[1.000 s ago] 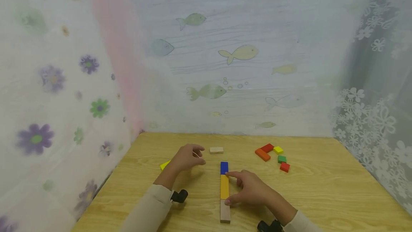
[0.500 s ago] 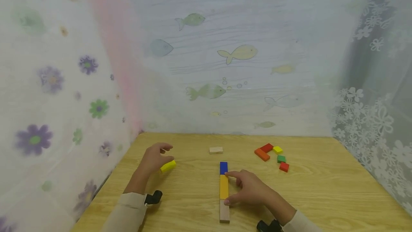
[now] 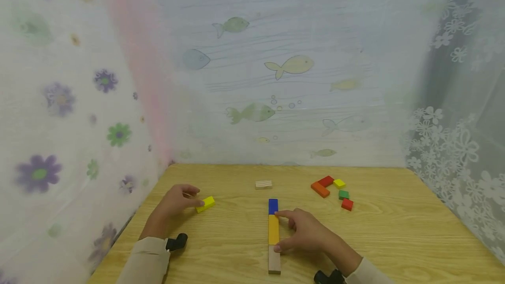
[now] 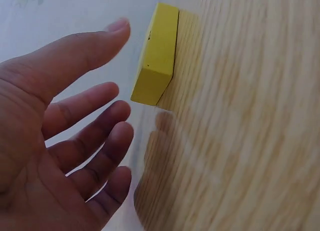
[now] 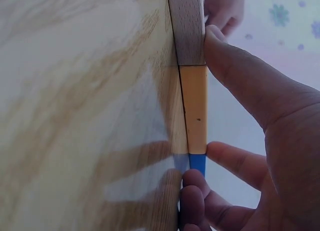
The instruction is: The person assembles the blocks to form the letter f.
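A row of three blocks lies end to end on the wooden table (image 3: 236, 249): a blue block (image 3: 273, 206) farthest from me, an orange-yellow block (image 3: 273, 229) in the middle, and a plain wood block (image 3: 274, 261) nearest. My right hand (image 3: 286, 231) rests against the row's right side. In the right wrist view, the hand (image 5: 222, 91) has its thumb at the wood-yellow joint and a finger at the blue block (image 5: 197, 163). My left hand (image 3: 189, 197) is at the left, beside a small yellow block (image 3: 206, 204). In the left wrist view the hand (image 4: 100, 61) has spread fingers just short of the yellow block (image 4: 159, 56).
A small plain wood block (image 3: 263, 184) lies beyond the row. At the back right is a cluster: an orange block (image 3: 320, 189), a red block (image 3: 326, 181), a yellow cube (image 3: 338, 183), a green cube (image 3: 343, 194) and a red cube (image 3: 347, 204). Patterned curtains close off three sides.
My left hand has moved left, away from the small plain wood block, and come down beside the yellow block. My right hand and the row have stayed put.
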{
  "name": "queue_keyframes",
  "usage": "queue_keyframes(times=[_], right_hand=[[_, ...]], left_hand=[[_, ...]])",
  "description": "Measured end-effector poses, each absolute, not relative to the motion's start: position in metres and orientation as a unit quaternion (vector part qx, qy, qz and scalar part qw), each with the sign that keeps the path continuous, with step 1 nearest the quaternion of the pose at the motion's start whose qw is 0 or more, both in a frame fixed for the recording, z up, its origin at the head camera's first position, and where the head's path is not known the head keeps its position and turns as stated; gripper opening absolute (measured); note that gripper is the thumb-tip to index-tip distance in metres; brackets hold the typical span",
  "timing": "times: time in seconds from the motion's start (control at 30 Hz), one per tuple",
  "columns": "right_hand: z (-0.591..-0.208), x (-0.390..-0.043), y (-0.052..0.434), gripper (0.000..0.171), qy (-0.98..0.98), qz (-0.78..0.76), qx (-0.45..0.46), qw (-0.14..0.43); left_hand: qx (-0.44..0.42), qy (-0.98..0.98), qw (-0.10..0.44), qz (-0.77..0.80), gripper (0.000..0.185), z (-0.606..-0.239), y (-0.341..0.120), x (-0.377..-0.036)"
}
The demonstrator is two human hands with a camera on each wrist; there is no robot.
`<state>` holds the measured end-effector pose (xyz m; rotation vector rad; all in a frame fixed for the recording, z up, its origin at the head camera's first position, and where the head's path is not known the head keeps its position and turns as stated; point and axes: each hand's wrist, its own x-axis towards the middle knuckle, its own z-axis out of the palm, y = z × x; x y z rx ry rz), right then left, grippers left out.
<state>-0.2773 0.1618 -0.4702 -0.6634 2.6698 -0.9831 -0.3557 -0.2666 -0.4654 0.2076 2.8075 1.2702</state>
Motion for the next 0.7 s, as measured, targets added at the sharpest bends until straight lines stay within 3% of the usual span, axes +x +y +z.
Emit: queue_keyframes(times=[0.2, 0.47, 0.7], right_hand=[[-0.4679, -0.2752, 0.1621, 0.09, 0.906, -0.34, -0.225, 0.111], [-0.4682, -0.2758, 0.1612, 0.09, 0.908, -0.338, -0.223, 0.11], [-0.4699, -0.2764, 0.1598, 0.091, 0.906, -0.343, -0.22, 0.113]], left_hand=[[0.071, 0.903, 0.045, 0.421, 0.056, -0.4715, -0.2647, -0.3589], [0.077, 0.893, 0.066, 0.439, 0.035, -0.4736, -0.2646, -0.3586], [0.065, 0.894, 0.058, 0.44, 0.034, -0.4721, -0.2622, -0.3546]])
